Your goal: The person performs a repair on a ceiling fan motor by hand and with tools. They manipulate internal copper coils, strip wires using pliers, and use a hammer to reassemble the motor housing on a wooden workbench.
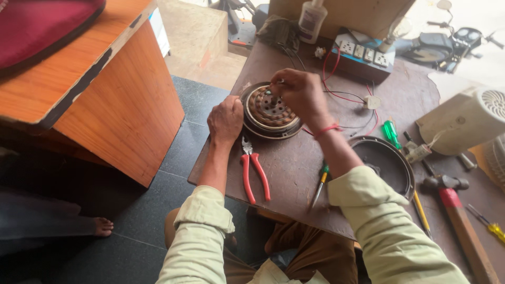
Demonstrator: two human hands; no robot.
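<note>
Motor: round copper-wound fan motor [271, 111] on the brown worktable [294, 173].
Left hand [225, 120]: closed, pressed on the motor's left rim.
Right hand [301, 93]: fingertips pinched over the motor's top, possibly on a thin wire; too small to tell.
Risk: red-handled pliers [255, 176] just below the motor could get knocked; a tug might snap winding wire.
Room: dark tiled floor, wooden cabinet [100, 89] left of the motor.

Person wears pale green long sleeves [389, 231], cuffs rolled back; brown trousers [315, 257]; red thread band [327, 129] at right wrist.
</note>
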